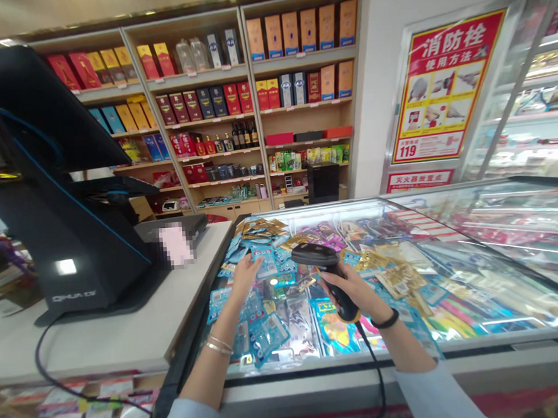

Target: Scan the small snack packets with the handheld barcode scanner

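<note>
My left hand (246, 276) pinches the edge of a small blue packet (266, 265) above the glass top of a chest freezer (295, 353). My right hand (357, 289) is wrapped round the handle of a black barcode scanner (316, 255), whose head points left toward the packet. From the scanner's handle a black cable (376, 361) hangs over the freezer's front edge. Blue packets (268, 336) lie on the glass nearer to me. Behind my left hand is a heap of gold and blue packets (261, 228); more gold packets (401, 276) lie beyond my right hand.
To the left, a black checkout terminal (83, 246) stands on a white counter (190, 303), its cable trailing off the front edge. Shelves of boxed bottles (211, 103) line the back wall. A red and yellow notice (446, 85) hangs at right, near a lit display case (538, 117).
</note>
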### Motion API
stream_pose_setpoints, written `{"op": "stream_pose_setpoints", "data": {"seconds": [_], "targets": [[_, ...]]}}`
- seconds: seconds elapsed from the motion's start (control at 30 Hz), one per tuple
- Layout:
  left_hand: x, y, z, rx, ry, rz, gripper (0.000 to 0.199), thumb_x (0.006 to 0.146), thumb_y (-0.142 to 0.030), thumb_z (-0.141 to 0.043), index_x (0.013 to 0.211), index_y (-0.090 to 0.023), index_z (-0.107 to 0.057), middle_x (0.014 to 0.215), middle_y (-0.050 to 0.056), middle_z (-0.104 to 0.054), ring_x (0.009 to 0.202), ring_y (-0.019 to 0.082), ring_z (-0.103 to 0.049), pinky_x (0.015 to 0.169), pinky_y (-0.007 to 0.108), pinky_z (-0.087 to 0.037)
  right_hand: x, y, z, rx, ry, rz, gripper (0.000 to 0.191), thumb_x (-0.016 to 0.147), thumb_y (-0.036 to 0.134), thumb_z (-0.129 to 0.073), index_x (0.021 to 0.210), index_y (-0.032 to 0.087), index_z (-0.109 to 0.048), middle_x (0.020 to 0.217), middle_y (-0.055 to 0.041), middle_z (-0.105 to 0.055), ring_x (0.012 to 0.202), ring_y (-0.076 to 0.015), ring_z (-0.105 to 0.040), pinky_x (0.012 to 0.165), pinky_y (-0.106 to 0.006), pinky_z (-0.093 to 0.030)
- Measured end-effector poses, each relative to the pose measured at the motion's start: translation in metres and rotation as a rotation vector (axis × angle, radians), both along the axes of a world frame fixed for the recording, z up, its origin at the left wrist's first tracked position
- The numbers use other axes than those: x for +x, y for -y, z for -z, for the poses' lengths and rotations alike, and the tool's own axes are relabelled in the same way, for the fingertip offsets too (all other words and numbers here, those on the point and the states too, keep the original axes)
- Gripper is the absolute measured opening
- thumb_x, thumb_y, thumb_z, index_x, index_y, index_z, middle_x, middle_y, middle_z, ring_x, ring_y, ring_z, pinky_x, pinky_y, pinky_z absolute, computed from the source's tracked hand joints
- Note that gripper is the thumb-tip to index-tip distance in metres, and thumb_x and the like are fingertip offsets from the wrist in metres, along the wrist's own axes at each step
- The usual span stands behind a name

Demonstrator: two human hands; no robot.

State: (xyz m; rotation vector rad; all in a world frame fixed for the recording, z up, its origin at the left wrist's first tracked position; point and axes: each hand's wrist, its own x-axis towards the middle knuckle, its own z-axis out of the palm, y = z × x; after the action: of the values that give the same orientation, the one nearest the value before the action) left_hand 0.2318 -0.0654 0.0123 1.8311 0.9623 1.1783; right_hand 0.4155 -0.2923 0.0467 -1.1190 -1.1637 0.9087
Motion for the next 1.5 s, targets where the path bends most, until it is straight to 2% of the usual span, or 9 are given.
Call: {"op": "stream_pose_setpoints", "data": {"seconds": [0.17,0.27,0.4,0.5,0.67,0.83,0.97,1.17,1.5], "targets": [[0.052,0.028,-0.024,-0.129,0.075,0.182,0.040,0.068,-0.049,-0.073,0.086,-0.016,-0.062,0.062,-0.002,-0.060,0.054,0.013,-0.054,0.051,0.024,-0.042,0.036,0.034,-0.016,0.044,-0.025,0.171,0.039,0.077,0.053,-0.071,0.077,0.018,-0.056,0.053,0.0037,-0.055,0.037,-0.0100,-0.049,0.036,-0.023,-0.042],[0.090,0.053,-0.044,-0.131,0.152,0.377,0.039,0.070,-0.045,-0.075,0.094,-0.016,-0.063,0.064,-0.001,-0.064,0.057,0.015,-0.059,0.055,0.026,-0.049,0.061,0.061,-0.025,0.069,-0.034,0.268,0.038,0.076,0.052,-0.072,0.078,0.017,-0.058,0.053,0.0024,-0.056,0.038,-0.0109,-0.050,0.036,-0.024,-0.042],[0.130,0.084,-0.056,-0.080,0.201,0.479,0.033,0.073,-0.041,-0.076,0.092,-0.017,-0.065,0.071,0.002,-0.069,0.067,0.018,-0.065,0.063,0.029,-0.053,0.091,0.096,-0.026,0.048,-0.098,0.409,0.037,0.073,0.051,-0.076,0.080,0.018,-0.059,0.057,0.0023,-0.056,0.040,-0.0115,-0.050,0.036,-0.024,-0.042],[0.148,0.105,-0.050,-0.083,0.185,0.557,0.033,0.075,-0.041,-0.074,0.095,-0.016,-0.064,0.080,0.004,-0.071,0.075,0.019,-0.067,0.070,0.030,-0.054,0.112,0.119,-0.017,0.039,-0.131,0.504,0.039,0.071,0.051,-0.077,0.085,0.019,-0.059,0.059,0.0026,-0.056,0.041,-0.0114,-0.050,0.035,-0.024,-0.042],[0.177,0.137,-0.024,-0.071,0.062,0.634,0.032,0.079,-0.040,-0.070,0.099,-0.016,-0.063,0.082,0.004,-0.069,0.080,0.019,-0.065,0.074,0.029,-0.050,0.139,0.144,0.007,0.026,-0.169,0.603,0.042,0.070,0.050,-0.077,0.092,0.019,-0.061,0.062,0.0020,-0.056,0.041,-0.0120,-0.049,0.035,-0.026,-0.042],[0.200,0.158,0.003,0.051,-0.285,0.564,0.021,0.084,-0.032,-0.064,0.098,-0.017,-0.064,0.082,0.002,-0.068,0.076,0.018,-0.062,0.072,0.029,-0.047,0.151,0.154,0.027,0.004,-0.209,0.644,0.041,0.067,0.050,-0.080,0.085,0.018,-0.062,0.060,0.0018,-0.057,0.040,-0.0122,-0.050,0.035,-0.026,-0.042],[0.201,0.167,0.017,0.243,-0.536,0.492,0.019,0.087,-0.033,-0.062,0.098,-0.017,-0.062,0.094,0.008,-0.067,0.094,0.024,-0.063,0.084,0.034,-0.046,0.152,0.153,0.039,-0.017,-0.224,0.682,0.042,0.066,0.051,-0.081,0.083,0.017,-0.063,0.059,0.0013,-0.057,0.041,-0.0127,-0.051,0.035,-0.026,-0.042],[0.197,0.175,0.021,0.309,-0.612,0.412,0.029,0.087,-0.034,-0.061,0.110,-0.017,-0.057,0.115,0.014,-0.062,0.112,0.028,-0.057,0.096,0.039,-0.043,0.153,0.147,0.052,-0.049,-0.231,0.663,0.048,0.066,0.051,-0.080,0.095,0.015,-0.068,0.058,0.0013,-0.058,0.040,-0.0134,-0.050,0.036,-0.027,-0.042],[0.197,0.176,0.015,0.246,-0.561,0.414,0.028,0.088,-0.032,-0.058,0.111,-0.016,-0.057,0.114,0.014,-0.062,0.111,0.027,-0.058,0.096,0.038,-0.044,0.156,0.148,0.055,-0.028,-0.245,0.669,0.041,0.068,0.049,-0.080,0.090,0.016,-0.067,0.060,0.0010,-0.058,0.041,-0.0133,-0.051,0.035,-0.027,-0.043]]}}
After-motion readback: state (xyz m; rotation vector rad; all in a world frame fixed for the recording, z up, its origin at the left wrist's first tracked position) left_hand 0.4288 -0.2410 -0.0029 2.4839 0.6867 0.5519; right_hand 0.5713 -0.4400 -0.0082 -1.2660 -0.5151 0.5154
